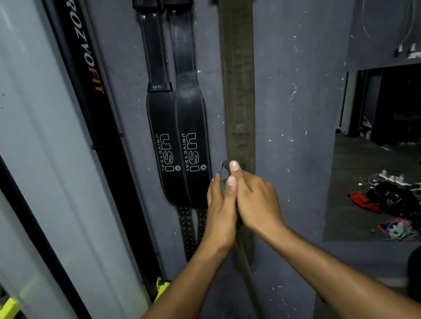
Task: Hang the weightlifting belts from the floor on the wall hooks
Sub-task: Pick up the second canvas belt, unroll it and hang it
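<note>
A black upright bar lettered PROZVOFIT stands at the left. Clothes and cables lie heaped on the floor at the right.

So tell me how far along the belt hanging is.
Done: two black USI belts and an olive belt already hang on the wall. In hand: both hands, left and right, grip another belt's buckle end against the wall; it hangs down below them. Left: hooking it. The floor is out of view, so more may remain.
</note>
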A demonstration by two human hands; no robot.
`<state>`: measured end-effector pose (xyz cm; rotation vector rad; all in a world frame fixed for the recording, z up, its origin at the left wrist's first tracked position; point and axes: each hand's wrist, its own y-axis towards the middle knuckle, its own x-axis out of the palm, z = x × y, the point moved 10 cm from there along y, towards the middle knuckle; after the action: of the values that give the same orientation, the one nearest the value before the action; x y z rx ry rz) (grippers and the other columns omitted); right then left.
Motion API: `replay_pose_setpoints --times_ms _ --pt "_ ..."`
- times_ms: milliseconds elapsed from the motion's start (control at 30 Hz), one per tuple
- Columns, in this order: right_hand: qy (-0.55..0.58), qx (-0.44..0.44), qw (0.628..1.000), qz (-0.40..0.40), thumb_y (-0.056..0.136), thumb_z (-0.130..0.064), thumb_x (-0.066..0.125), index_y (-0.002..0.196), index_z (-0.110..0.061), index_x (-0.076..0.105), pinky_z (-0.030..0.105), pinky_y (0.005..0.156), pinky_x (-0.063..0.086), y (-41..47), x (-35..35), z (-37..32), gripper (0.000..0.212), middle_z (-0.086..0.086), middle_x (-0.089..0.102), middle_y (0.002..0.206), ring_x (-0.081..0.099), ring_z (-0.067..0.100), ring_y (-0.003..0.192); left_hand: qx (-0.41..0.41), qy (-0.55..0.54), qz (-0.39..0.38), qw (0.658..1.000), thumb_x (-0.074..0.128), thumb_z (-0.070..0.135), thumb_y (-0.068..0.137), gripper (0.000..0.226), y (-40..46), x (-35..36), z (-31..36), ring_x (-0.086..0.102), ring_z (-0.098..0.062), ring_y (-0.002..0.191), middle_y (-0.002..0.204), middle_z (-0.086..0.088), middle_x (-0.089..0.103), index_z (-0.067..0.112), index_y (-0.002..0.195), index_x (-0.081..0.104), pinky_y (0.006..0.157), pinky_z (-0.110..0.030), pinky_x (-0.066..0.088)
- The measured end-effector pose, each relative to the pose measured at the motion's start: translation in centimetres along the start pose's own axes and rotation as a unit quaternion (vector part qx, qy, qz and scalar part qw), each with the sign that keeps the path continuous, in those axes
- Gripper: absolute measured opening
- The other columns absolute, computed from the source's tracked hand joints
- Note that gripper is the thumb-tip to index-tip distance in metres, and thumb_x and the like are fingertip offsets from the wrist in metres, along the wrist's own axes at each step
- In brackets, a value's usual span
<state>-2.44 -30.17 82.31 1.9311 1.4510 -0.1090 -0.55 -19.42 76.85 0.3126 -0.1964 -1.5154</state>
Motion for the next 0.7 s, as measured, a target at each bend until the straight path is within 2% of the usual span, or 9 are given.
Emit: replay_pose_setpoints --times_ms 100,167,233,300,333,433,567,633,700 --pt "-0.043 -0.051 0.997 -0.033 0.108 -0.060 0.024 0.106 -0.016 0.076 0.034 0.079 0.041 -0.8 0.2 -1.6 0.068 0.012 0.076 0.110 0.068 0.033 0.109 -0.041 -0.280 0.021 0.959 0.051 0.064 0.093 0.063 -0.6 0.5 -0.1 0.062 -0.017 0.126 0.132 -0.011 0.068 0.015 0.128 0.066 0.112 -0.039 0.043" --pt "-0.051 -0.077 0.994 -0.058 0.102 -0.070 0.021 0.113 -0.021 0.076 0.036 0.085 0.048 -1.2 0.3 -2.0 0.074 0.006 0.076 0.111 0.068 0.029 0.110 -0.102 -0.392 0.055 0.913 0.049 0.062 0.092 0.069 -0.7 0.4 -0.8 0.068 -0.027 0.117 0.125 -0.021 0.070 0.004 0.124 0.067 0.106 -0.043 0.050" --pt "-0.012 -0.080 0.993 -0.082 0.101 -0.064 0.032 0.114 -0.028 0.075 0.038 0.092 0.055 -0.9 0.4 -1.5 0.058 -0.005 0.078 0.110 0.071 0.017 0.106 -0.145 -0.432 0.083 0.886 0.044 0.068 0.093 0.078 0.1 -0.4 -1.5 0.069 -0.033 0.113 0.122 -0.024 0.069 0.001 0.127 0.065 0.097 -0.044 0.057" --pt "0.060 -0.078 0.992 -0.074 0.102 -0.039 0.060 0.110 -0.028 0.075 0.031 0.090 0.057 0.0 0.0 -0.6 0.020 -0.011 0.077 0.108 0.071 0.004 0.101 -0.164 -0.417 0.110 0.887 0.042 0.062 0.099 0.070 0.9 -1.4 -1.3 0.071 -0.036 0.103 0.117 -0.026 0.070 0.000 0.122 0.067 0.087 -0.045 0.059" --pt "0.078 -0.090 0.991 -0.055 0.098 -0.026 0.069 0.109 -0.026 0.075 0.025 0.087 0.056 0.5 -0.5 -0.3 0.012 -0.012 0.075 0.108 0.070 0.001 0.098 -0.171 -0.392 0.132 0.895 0.043 0.055 0.102 0.062 1.1 -1.9 -1.0 0.071 -0.036 0.094 0.109 -0.026 0.072 0.000 0.114 0.069 0.083 -0.044 0.059" --pt "0.070 -0.120 0.990 0.007 0.088 -0.017 0.081 0.110 -0.025 0.071 0.024 0.082 0.055 0.7 -1.2 0.4 0.026 -0.011 0.060 0.112 0.062 0.001 0.097 -0.186 -0.300 0.172 0.920 0.046 0.041 0.105 0.044 1.4 -2.8 0.2 0.068 -0.030 0.070 0.082 -0.017 0.070 0.006 0.088 0.067 0.069 -0.039 0.058" --pt "-0.007 -0.031 0.995 0.089 0.068 -0.055 0.088 0.133 -0.037 0.052 0.024 0.097 0.043 1.3 -2.8 1.6 0.076 -0.010 0.048 0.129 0.047 0.006 0.119 -0.146 -0.229 0.135 0.953 0.050 0.044 0.103 0.045 2.8 -4.2 2.4 0.069 -0.039 0.090 0.105 -0.033 0.070 0.002 0.102 0.068 0.088 -0.056 0.057" --pt "0.094 0.050 0.994 -0.014 0.061 -0.070 0.085 0.138 -0.034 0.051 0.029 0.106 0.046 2.4 -1.3 3.3 0.092 -0.008 0.058 0.133 0.054 0.010 0.125 -0.120 -0.207 0.102 0.966 0.053 0.048 0.101 0.049 3.2 -4.7 3.7 0.067 -0.041 0.094 0.115 -0.038 0.066 0.001 0.101 0.068 0.094 -0.063 0.054" --pt "0.249 0.131 0.938 -0.205 0.078 -0.069 0.077 0.134 -0.029 0.064 0.037 0.096 0.058 1.6 2.6 3.7 0.070 -0.002 0.076 0.124 0.071 0.021 0.121 -0.093 -0.197 0.062 0.974 0.057 0.055 0.096 0.055 3.5 -4.7 5.0 0.069 -0.040 0.093 0.109 -0.037 0.068 0.002 0.098 0.070 0.095 -0.061 0.054"
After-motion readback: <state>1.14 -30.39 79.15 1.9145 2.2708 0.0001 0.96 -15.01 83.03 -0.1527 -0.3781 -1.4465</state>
